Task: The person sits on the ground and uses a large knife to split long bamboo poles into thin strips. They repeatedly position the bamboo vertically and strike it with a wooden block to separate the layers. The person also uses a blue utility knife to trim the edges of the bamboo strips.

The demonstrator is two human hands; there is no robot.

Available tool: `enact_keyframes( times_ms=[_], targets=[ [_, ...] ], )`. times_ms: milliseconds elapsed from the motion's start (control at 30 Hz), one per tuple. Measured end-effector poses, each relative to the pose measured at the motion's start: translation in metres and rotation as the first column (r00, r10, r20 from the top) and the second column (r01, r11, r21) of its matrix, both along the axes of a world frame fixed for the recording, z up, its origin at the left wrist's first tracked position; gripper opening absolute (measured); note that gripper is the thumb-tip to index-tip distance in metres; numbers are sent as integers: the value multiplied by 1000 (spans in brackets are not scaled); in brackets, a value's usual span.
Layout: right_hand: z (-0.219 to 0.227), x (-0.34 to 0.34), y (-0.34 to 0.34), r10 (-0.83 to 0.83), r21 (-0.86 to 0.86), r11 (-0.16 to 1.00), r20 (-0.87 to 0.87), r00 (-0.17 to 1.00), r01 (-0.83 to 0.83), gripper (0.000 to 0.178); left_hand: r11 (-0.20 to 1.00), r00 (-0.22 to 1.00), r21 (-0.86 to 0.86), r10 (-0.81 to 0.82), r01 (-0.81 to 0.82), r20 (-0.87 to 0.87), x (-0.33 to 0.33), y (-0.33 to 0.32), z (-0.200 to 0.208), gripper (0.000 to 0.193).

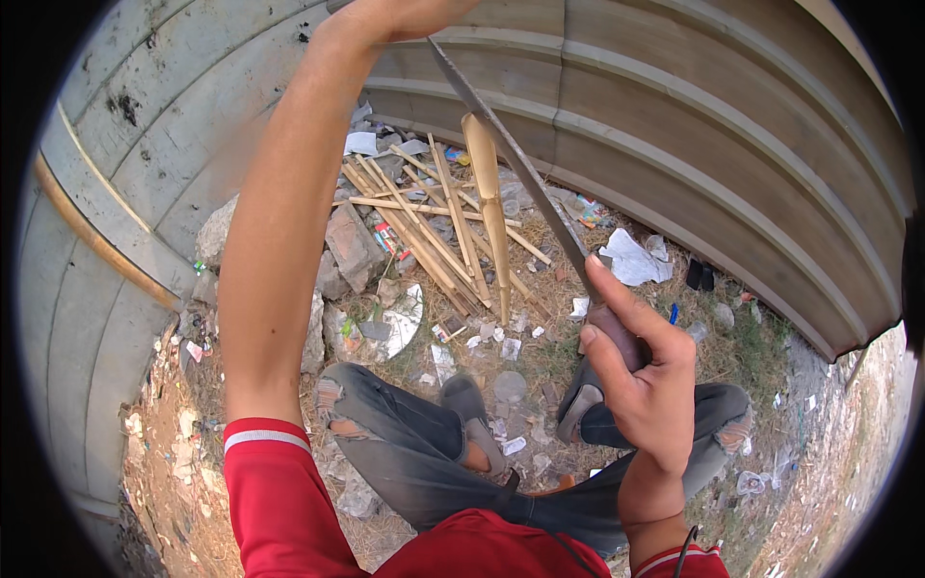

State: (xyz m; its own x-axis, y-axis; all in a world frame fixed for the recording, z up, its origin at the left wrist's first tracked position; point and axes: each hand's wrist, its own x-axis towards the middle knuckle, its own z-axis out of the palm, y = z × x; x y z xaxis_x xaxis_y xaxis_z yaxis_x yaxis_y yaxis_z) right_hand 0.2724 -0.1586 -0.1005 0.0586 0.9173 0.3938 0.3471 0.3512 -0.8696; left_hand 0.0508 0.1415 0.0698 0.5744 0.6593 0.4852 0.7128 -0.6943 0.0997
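My right hand [647, 371] is closed round the dark handle of a long machete [520, 159]. Its index finger lies along the base of the blade, which slants up and away to the left. My left arm reaches far forward, and my left hand [400, 14] is cut off by the top edge of the view, so its fingers are hidden. Between the blade and a pile of sticks, a split length of bamboo [489, 197] stands nearly upright, wider at its top. The blade passes close by that top; I cannot tell whether they touch.
Pale split bamboo sticks [424, 217] lie crossed on the littered ground. Stone blocks [352, 246] sit left of them. Corrugated metal sheets [665, 96] curve round the far side, with a grey panel wall [135, 125] at left. White paper scrap [634, 258] lies at right.
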Motion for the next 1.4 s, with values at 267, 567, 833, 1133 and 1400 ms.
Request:
enact_keyframes(
  times_ms=[267,567,833,1133,1400],
  targets=[
    [-4,8,17,21,-68,998,40,999,-18,48,998,956,-51,55,-42,289,3,30,-4,54],
    [-1,7,20,46,-127,991,14,999,-44,49,949,629,239,-314,204,711,9,-37,-29,43],
    [-34,-13,48,64,70,995,120,991,-73,58,372,398,-570,445,733,802,54,-211,-206,76],
    [-186,53,151,-270,-280,947,-429,862,158,34,643,617,-685,396,342,680,-7,-215,-223,44],
    [-476,114,160,-296,-627,495,530,795,602,67,601,567,-753,534,268,628,-45,-200,-203,36]
  ],
)
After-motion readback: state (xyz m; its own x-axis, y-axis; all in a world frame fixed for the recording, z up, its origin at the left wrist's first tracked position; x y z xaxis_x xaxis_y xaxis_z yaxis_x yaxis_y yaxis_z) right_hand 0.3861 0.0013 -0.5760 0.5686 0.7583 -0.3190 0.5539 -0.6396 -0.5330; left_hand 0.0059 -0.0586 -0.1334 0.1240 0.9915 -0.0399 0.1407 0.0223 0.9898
